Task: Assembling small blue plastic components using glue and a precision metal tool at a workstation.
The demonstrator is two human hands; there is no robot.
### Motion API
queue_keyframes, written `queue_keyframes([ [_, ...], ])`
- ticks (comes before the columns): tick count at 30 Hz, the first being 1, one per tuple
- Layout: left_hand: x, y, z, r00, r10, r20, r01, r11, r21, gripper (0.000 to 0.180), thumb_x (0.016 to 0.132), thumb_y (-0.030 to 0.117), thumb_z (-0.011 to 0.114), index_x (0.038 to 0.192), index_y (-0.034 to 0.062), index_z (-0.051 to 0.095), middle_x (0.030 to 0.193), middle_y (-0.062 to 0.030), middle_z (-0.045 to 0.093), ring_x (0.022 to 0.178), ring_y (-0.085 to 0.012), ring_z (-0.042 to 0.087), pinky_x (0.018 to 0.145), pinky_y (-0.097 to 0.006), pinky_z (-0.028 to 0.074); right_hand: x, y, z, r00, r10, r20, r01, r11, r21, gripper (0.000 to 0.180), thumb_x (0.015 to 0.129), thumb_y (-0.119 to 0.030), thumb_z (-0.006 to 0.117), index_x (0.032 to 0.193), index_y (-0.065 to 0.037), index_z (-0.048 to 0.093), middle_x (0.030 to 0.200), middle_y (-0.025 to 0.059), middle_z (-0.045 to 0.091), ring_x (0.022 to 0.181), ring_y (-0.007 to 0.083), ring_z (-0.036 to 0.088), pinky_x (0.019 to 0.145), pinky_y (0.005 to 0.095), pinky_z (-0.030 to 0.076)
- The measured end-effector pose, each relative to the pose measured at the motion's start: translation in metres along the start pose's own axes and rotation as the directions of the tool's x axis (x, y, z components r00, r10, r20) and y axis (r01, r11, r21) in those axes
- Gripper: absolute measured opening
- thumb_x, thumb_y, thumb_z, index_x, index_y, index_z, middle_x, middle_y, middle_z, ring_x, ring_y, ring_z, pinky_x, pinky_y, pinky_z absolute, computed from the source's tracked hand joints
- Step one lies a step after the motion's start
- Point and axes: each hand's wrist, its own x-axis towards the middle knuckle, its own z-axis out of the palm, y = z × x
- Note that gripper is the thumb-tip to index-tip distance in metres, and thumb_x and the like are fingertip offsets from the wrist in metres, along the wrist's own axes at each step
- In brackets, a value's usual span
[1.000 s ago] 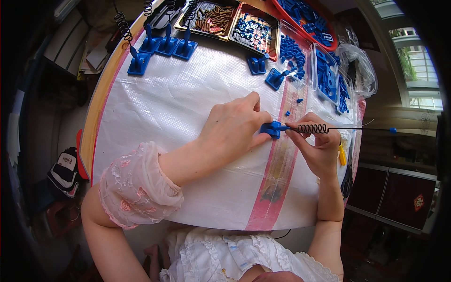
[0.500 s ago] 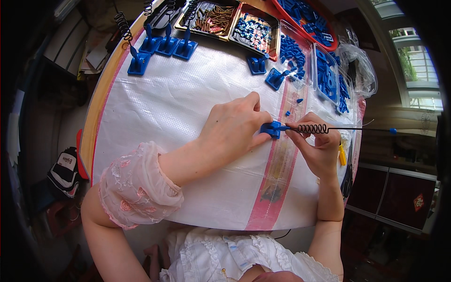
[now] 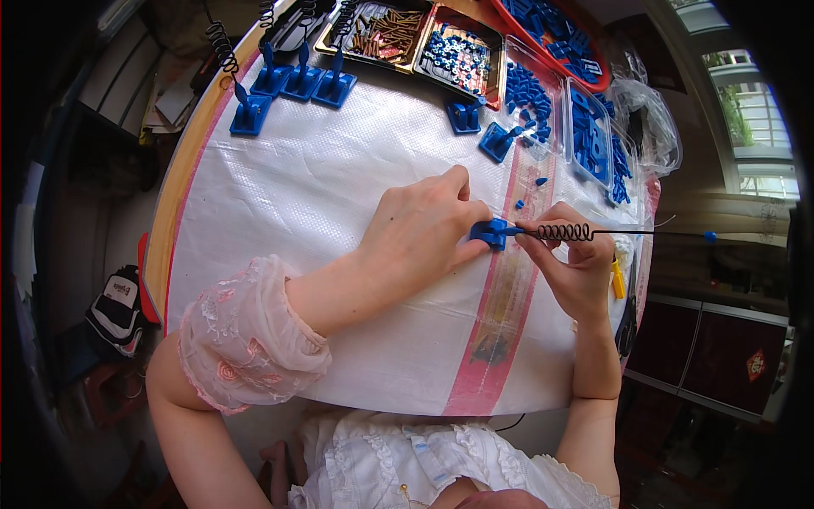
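Your left hand (image 3: pixel 420 227) pinches the small blue plastic base (image 3: pixel 489 232) on the white woven table (image 3: pixel 339 170); your right hand (image 3: pixel 570 270) grips the black coiled-spring wire rod (image 3: pixel 593 232) at that base. Beyond: trays of blue plastic parts (image 3: pixel 543 81), finished blue spring-topped bases (image 3: pixel 284 81).

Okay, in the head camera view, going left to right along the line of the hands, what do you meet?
Lace sleeve cuff → left hand → blue plastic base → right hand → black coiled spring → thin wire → small blue tip.
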Motion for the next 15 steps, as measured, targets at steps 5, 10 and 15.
queue_keyframes([
  [5, -0.0003, -0.0005, 0.0006, 1.0, 0.006, -0.013, -0.006, 1.0, -0.011, 0.024, 0.082, 0.03, 0.081, 0.1, 0.0149, 0.077, 0.092, -0.0053, 0.061, 0.08, -0.0234, 0.066, 0.068, -0.037, 0.054, 0.0002, 0.0006, -0.0003, 1.0, 0.0, 0.006, 0.0, 1.0, 0.005, 0.02, 0.078, 0.003, 0.08, 0.097, -0.004, 0.079, 0.083, 0.0041, 0.069, 0.07, 0.0097, 0.058, 0.058, 0.0241, 0.041],
  [10, -0.0005, -0.001, 0.0009, 1.0, 0.008, -0.014, -0.008, 1.0, -0.006, 0.024, 0.082, 0.03, 0.08, 0.099, 0.0149, 0.077, 0.092, -0.0054, 0.061, 0.08, -0.0235, 0.066, 0.068, -0.037, 0.054, -0.0003, 0.001, -0.0002, 1.0, -0.008, 0.001, 0.008, 1.0, -0.003, 0.021, 0.078, 0.003, 0.081, 0.097, -0.004, 0.079, 0.084, 0.004, 0.069, 0.07, 0.0096, 0.058, 0.058, 0.024, 0.041],
  [15, -0.0003, -0.0008, 0.0006, 1.0, 0.008, -0.014, -0.008, 1.0, -0.009, 0.024, 0.082, 0.031, 0.08, 0.1, 0.0151, 0.077, 0.092, -0.0053, 0.061, 0.08, -0.0234, 0.066, 0.068, -0.037, 0.054, -0.0003, 0.0001, 0.0004, 1.0, -0.01, -0.01, 0.01, 1.0, -0.003, 0.021, 0.078, 0.003, 0.08, 0.098, -0.004, 0.079, 0.084, 0.0038, 0.07, 0.07, 0.0096, 0.058, 0.058, 0.0238, 0.041],
])
